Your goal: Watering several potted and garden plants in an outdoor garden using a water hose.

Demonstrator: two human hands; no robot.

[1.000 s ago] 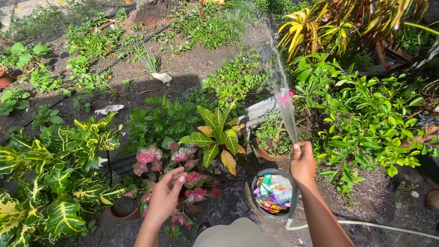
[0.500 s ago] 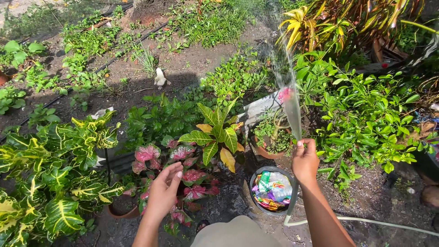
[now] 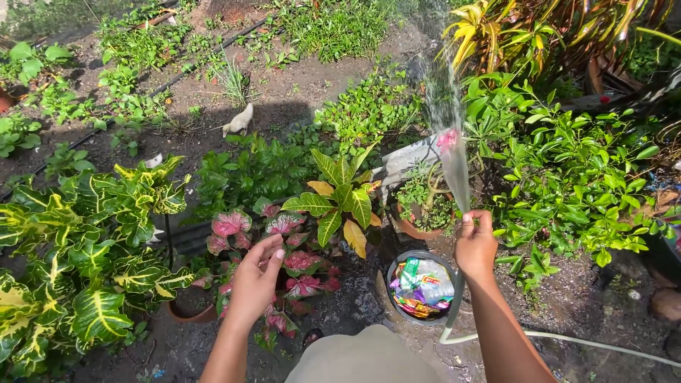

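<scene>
The right hand (image 3: pixel 476 245) is closed around the end of the hose (image 3: pixel 567 339), thumb apparently pressed over its mouth so the water (image 3: pixel 448 124) fans upward over the plants. The left hand (image 3: pixel 254 280) hovers half open and empty above the pink-leaved plant (image 3: pixel 287 241). Two terracotta pots (image 3: pixel 420 228) show, plus one round bucket (image 3: pixel 423 285) holding colourful wrappers.

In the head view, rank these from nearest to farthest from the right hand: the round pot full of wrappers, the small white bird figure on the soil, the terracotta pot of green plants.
From the right hand:
1. Round pot full of wrappers, just below and left of it. The terracotta pot of green plants, up and left, is too close to separate from this.
2. Small white bird figure, far up-left on the bare soil.
</scene>
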